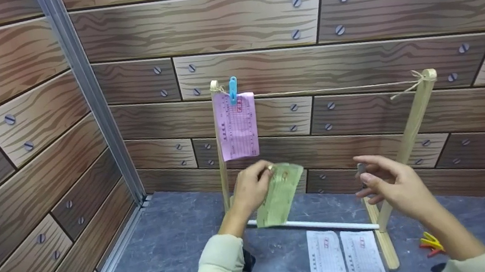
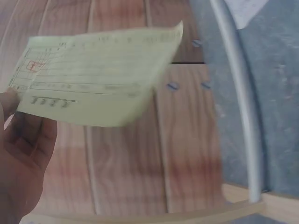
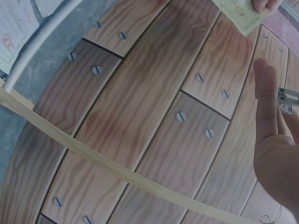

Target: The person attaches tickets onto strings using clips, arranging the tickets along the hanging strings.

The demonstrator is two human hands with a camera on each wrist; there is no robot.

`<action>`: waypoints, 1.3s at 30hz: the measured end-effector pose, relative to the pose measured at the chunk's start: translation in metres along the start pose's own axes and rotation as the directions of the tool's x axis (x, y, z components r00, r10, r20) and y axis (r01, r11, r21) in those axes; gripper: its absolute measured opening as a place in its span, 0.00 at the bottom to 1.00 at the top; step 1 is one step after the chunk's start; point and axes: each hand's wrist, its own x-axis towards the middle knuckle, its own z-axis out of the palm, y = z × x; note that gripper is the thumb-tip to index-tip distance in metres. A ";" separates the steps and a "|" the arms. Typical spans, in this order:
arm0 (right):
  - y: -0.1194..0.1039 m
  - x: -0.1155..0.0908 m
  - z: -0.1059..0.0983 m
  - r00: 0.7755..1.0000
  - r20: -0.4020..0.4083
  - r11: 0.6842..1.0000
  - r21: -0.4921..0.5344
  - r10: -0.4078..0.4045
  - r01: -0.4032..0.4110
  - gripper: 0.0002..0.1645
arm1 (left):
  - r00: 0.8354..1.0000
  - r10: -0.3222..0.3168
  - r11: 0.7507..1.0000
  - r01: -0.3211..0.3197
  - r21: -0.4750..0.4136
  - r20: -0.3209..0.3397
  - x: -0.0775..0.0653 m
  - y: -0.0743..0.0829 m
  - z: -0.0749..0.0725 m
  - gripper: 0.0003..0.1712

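Note:
My left hand pinches a yellow-green printed slip at its upper left corner. The slip hangs tilted below and in front of the string; in the left wrist view it stretches away from the thumb. My right hand, near the right post, holds a small grey clothespin between thumb and fingers. Above my left hand, a pink printed slip hangs on the string, held by a blue clothespin close to the left post. The right hand's lower fingers are partly hidden in the head view.
The string is tied between a left post and a right wooden post, joined low down by a white rod. Two white printed slips lie on the grey table. Yellow and red clothespins lie by the right forearm.

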 end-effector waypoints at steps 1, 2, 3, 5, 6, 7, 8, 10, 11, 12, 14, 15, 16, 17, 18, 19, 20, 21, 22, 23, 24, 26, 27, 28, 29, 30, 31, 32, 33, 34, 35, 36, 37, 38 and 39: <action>-0.001 0.001 -0.002 1.000 -0.003 1.000 -0.002 -0.003 0.003 0.21 | 1.000 0.007 1.000 -0.007 0.009 -0.011 0.005 0.003 -0.002 0.05; -0.003 0.001 -0.004 1.000 -0.005 1.000 0.001 -0.004 0.004 0.22 | 1.000 0.013 1.000 -0.013 0.015 -0.020 0.011 0.006 -0.005 0.05; -0.004 0.002 -0.005 1.000 -0.006 1.000 0.004 -0.008 0.008 0.22 | 0.999 0.022 1.000 -0.022 0.019 -0.028 0.016 0.010 -0.007 0.05; -0.007 0.003 -0.007 1.000 -0.004 1.000 0.010 -0.016 0.016 0.22 | 0.998 0.044 0.999 -0.044 0.014 -0.044 0.028 0.017 -0.012 0.05; -0.008 0.004 -0.008 1.000 -0.004 1.000 0.017 -0.019 0.019 0.22 | 0.997 0.060 0.998 -0.060 0.000 -0.055 0.034 0.020 -0.015 0.05; -0.010 0.004 -0.009 1.000 -0.003 1.000 0.023 -0.020 0.020 0.22 | 0.995 0.075 0.997 -0.076 -0.015 -0.067 0.040 0.024 -0.017 0.04; -0.011 0.004 -0.010 1.000 -0.001 0.999 0.027 -0.021 0.021 0.21 | 0.993 0.089 0.995 -0.092 -0.035 -0.079 0.046 0.028 -0.020 0.04; -0.013 0.005 -0.011 1.000 -0.002 0.999 0.029 -0.022 0.022 0.21 | 0.989 0.102 0.990 -0.111 -0.090 -0.103 0.058 0.035 -0.024 0.03; -0.013 0.005 -0.012 1.000 -0.004 0.999 0.029 -0.021 0.021 0.21 | 0.989 0.098 0.986 -0.111 -0.123 -0.112 0.063 0.038 -0.026 0.03; -0.014 0.005 -0.013 1.000 -0.005 0.999 0.028 -0.020 0.021 0.21 | 0.989 0.086 0.982 -0.104 -0.155 -0.119 0.069 0.041 -0.028 0.03; -0.015 0.004 -0.015 1.000 -0.003 1.000 0.019 -0.021 0.021 0.21 | 0.990 0.056 0.976 -0.082 -0.203 -0.132 0.078 0.046 -0.031 0.04; -0.016 0.004 -0.015 1.000 -0.003 1.000 0.012 -0.022 0.022 0.21 | 0.990 0.039 0.971 -0.069 -0.230 -0.136 0.082 0.048 -0.033 0.05; -0.016 0.004 -0.016 1.000 -0.003 1.000 0.005 -0.024 0.024 0.21 | 0.990 0.025 0.967 -0.059 -0.250 -0.138 0.086 0.050 -0.034 0.06; -0.017 0.004 -0.017 1.000 -0.003 1.000 0.004 -0.025 0.025 0.21 | 0.990 0.014 0.962 -0.051 -0.267 -0.138 0.089 0.051 -0.035 0.08; -0.018 0.004 -0.018 1.000 -0.003 1.000 0.003 -0.026 0.026 0.21 | 0.990 0.006 0.959 -0.046 -0.279 -0.140 0.092 0.052 -0.036 0.11; -0.019 0.003 -0.019 1.000 -0.004 1.000 0.001 -0.026 0.026 0.21 | 0.989 0.003 0.957 -0.045 -0.288 -0.145 0.095 0.053 -0.038 0.13; -0.020 0.003 -0.020 1.000 -0.005 1.000 0.000 -0.027 0.027 0.21 | 0.989 -0.003 0.954 -0.042 -0.298 -0.148 0.098 0.055 -0.039 0.16; -0.020 0.003 -0.021 1.000 -0.005 1.000 -0.002 -0.028 0.028 0.21 | 0.989 -0.008 0.950 -0.039 -0.310 -0.149 0.101 0.055 -0.039 0.18; -0.021 0.003 -0.021 1.000 -0.005 1.000 -0.001 -0.028 0.028 0.21 | 0.988 -0.012 0.949 -0.037 -0.314 -0.151 0.104 0.057 -0.040 0.21; -0.022 0.003 -0.022 1.000 -0.004 1.000 -0.003 -0.029 0.029 0.21 | 0.988 -0.019 0.946 -0.031 -0.323 -0.152 0.107 0.058 -0.041 0.22; -0.022 0.003 -0.023 1.000 -0.002 1.000 -0.007 -0.030 0.030 0.21 | 0.988 -0.030 0.945 -0.022 -0.326 -0.153 0.109 0.060 -0.042 0.24; -0.024 0.004 -0.024 0.999 0.004 0.999 -0.019 -0.033 0.033 0.21 | 0.988 -0.062 0.945 0.012 -0.326 -0.144 0.115 0.062 -0.044 0.26; -0.024 0.004 -0.024 0.999 0.007 0.999 -0.025 -0.034 0.034 0.21 | 0.987 -0.082 0.946 0.034 -0.322 -0.136 0.117 0.062 -0.044 0.27; -0.025 0.004 -0.024 0.999 0.008 0.999 -0.030 -0.036 0.036 0.21 | 0.987 -0.102 0.947 0.058 -0.316 -0.126 0.119 0.063 -0.045 0.27; -0.025 0.004 -0.025 0.999 0.010 0.999 -0.034 -0.037 0.037 0.21 | 0.985 -0.128 0.947 0.086 -0.309 -0.116 0.121 0.064 -0.045 0.27; -0.026 0.005 -0.025 0.999 0.011 0.999 -0.035 -0.038 0.039 0.21 | 0.983 -0.151 0.947 0.112 -0.302 -0.107 0.122 0.064 -0.045 0.26; -0.026 0.005 -0.025 0.999 0.013 0.999 -0.038 -0.039 0.040 0.21 | 0.980 -0.173 0.946 0.137 -0.295 -0.100 0.124 0.064 -0.044 0.25; -0.027 0.006 -0.025 0.999 0.014 0.998 -0.038 -0.040 0.040 0.21 | 0.977 -0.191 0.944 0.157 -0.291 -0.094 0.125 0.064 -0.044 0.23; -0.027 0.006 -0.026 0.999 0.014 0.998 -0.038 -0.041 0.041 0.21 | 0.975 -0.204 0.940 0.169 -0.296 -0.090 0.126 0.063 -0.044 0.21; -0.028 0.007 -0.026 0.999 0.013 0.998 -0.038 -0.041 0.042 0.21 | 0.972 -0.217 0.937 0.181 -0.299 -0.090 0.126 0.063 -0.043 0.18; -0.029 0.007 -0.026 0.999 0.011 0.998 -0.040 -0.043 0.043 0.21 | 0.969 -0.230 0.932 0.192 -0.308 -0.091 0.127 0.063 -0.043 0.16; -0.030 0.008 -0.027 0.999 0.008 0.998 -0.041 -0.044 0.044 0.21 | 0.966 -0.241 0.926 0.200 -0.321 -0.092 0.127 0.064 -0.043 0.13; -0.031 0.009 -0.027 0.999 0.004 0.998 -0.039 -0.045 0.046 0.22 | 0.963 -0.254 0.919 0.209 -0.333 -0.096 0.128 0.064 -0.042 0.11; -0.033 0.010 -0.027 0.999 0.000 0.998 -0.036 -0.048 0.048 0.21 | 0.959 -0.264 0.912 0.215 -0.349 -0.098 0.128 0.064 -0.042 0.09; -0.035 0.011 -0.028 0.999 -0.005 0.998 -0.035 -0.053 0.052 0.22 | 0.956 -0.276 0.905 0.224 -0.363 -0.099 0.128 0.064 -0.042 0.08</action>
